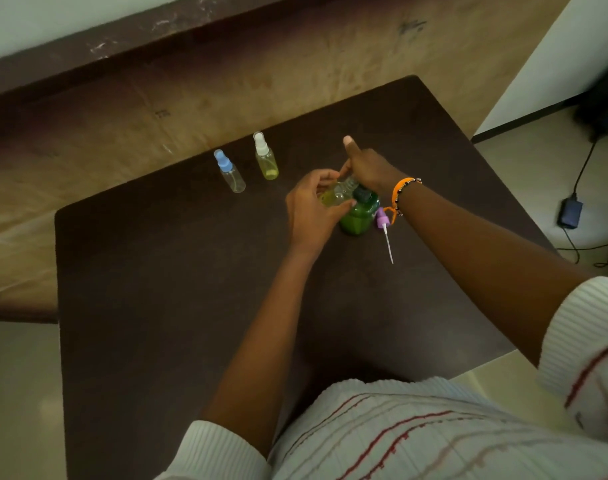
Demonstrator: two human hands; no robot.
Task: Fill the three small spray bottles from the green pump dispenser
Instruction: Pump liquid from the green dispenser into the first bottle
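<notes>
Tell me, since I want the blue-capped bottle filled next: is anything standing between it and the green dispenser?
Nothing on the table blocks it. The blue-capped bottle only has the left hand, holding the uncapped bottle, between it and the green dispenser. The white-capped bottle stands off the path.

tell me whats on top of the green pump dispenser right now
The right hand rests on the dark pump head of the green pump dispenser. The left hand holds an uncapped bottle beside it. The nozzle tip is covered.

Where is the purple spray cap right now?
Head view: the purple spray cap lies on the dark table, just right of the green pump dispenser, under the right wrist, tube pointing toward the person.
</notes>
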